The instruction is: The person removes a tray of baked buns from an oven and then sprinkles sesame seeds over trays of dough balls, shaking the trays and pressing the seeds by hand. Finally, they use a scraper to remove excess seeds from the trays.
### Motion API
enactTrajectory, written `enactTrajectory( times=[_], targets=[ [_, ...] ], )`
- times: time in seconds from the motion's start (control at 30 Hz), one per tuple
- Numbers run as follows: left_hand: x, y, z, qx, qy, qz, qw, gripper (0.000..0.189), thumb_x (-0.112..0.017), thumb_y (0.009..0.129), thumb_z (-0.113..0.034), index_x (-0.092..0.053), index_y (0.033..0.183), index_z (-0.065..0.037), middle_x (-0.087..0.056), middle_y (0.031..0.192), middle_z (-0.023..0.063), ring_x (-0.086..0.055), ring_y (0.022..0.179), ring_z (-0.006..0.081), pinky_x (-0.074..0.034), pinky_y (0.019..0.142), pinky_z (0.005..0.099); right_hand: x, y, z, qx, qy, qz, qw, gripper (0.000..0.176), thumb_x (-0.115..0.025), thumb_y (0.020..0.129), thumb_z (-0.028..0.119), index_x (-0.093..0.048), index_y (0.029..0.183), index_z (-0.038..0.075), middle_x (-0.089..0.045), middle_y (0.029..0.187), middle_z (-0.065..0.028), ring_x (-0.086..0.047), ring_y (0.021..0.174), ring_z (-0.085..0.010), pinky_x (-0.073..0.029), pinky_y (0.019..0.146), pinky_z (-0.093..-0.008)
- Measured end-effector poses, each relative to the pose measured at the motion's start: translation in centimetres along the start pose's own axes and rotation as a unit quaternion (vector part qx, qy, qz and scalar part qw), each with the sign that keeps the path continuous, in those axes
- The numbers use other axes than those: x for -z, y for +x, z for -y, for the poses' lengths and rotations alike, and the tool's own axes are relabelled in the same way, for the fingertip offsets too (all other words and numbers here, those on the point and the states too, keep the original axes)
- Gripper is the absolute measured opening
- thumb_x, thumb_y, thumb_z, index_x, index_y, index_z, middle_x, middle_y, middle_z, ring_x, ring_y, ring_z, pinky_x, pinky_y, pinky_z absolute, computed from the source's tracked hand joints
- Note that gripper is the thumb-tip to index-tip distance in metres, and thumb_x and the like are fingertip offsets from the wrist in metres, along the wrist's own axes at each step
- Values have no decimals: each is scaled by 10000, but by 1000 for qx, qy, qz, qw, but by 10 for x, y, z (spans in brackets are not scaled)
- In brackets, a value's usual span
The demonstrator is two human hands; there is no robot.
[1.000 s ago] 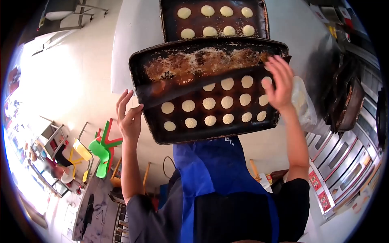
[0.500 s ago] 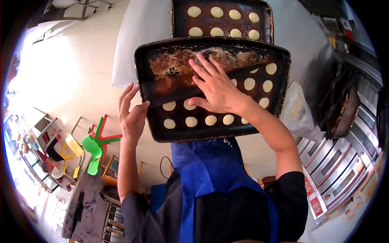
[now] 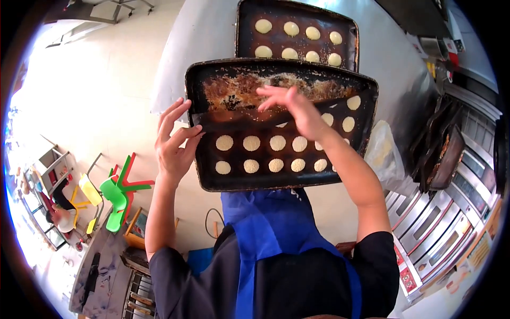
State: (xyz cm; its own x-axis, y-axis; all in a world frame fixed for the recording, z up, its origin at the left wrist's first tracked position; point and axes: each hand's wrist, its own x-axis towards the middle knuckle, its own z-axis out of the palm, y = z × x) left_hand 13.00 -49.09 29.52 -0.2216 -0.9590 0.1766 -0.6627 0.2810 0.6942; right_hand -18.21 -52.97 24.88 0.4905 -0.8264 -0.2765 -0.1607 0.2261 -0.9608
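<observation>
A black baking tray (image 3: 287, 183) lies in front of me. It holds a dark baking liner (image 3: 236, 155) with rows of pale, seed-coated dough rounds (image 3: 251, 143). The liner's far part is folded back toward me along a slanting line, baring the scorched tray bottom. At the tray's left rim, my left hand (image 3: 174, 139) pinches the liner's corner between thumb and forefinger, its other fingers along the rim. Over the fold hovers my right hand (image 3: 297, 109), seen edge-on, fingers stretched out and holding nothing.
Behind stands a second tray (image 3: 276, 40) with smooth pale rounds on the metal table (image 3: 212, 32). A clear plastic bag (image 3: 383, 151) is at the right, near stacked dark trays (image 3: 446, 159) and a steel oven (image 3: 441, 223). Green chair (image 3: 116, 199) on the left.
My right hand has turned edge-on and shifted slightly right. The liner's folded part has moved away from me, uncovering more dough rounds. My left hand stays at the corner.
</observation>
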Motion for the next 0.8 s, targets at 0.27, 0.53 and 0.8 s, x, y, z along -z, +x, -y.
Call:
enactTrajectory(
  times=[0.27,0.53,0.8],
  targets=[
    [-3,0,-3,-29,-15,32,999,182,-810,688,74,-690,781,-26,-662,1302,170,-587,1284,390,-517,1025,450,167,93,36,42,-167,46,984,494,-736,884,128,-529,1319,20,-492,1412,-241,-498,1270,-417,-423,1065,-492],
    [10,-8,-6,-21,-17,109,994,190,-816,662,69,-677,758,-19,-684,1251,154,-609,1244,390,-529,1004,454,107,3,13,-4,-327,-98,940,171,-625,949,112,-701,1077,28,-695,1037,-131,-666,948,-300,-519,873,-393],
    [19,-24,-15,-38,-30,233,971,143,-815,667,22,-697,722,-38,-721,1109,105,-617,1221,377,-483,1056,529,170,-129,-53,46,-648,-135,748,316,-615,830,-17,-685,1137,17,-673,1138,-116,-567,1231,-303,-401,1106,-472]
  ],
)
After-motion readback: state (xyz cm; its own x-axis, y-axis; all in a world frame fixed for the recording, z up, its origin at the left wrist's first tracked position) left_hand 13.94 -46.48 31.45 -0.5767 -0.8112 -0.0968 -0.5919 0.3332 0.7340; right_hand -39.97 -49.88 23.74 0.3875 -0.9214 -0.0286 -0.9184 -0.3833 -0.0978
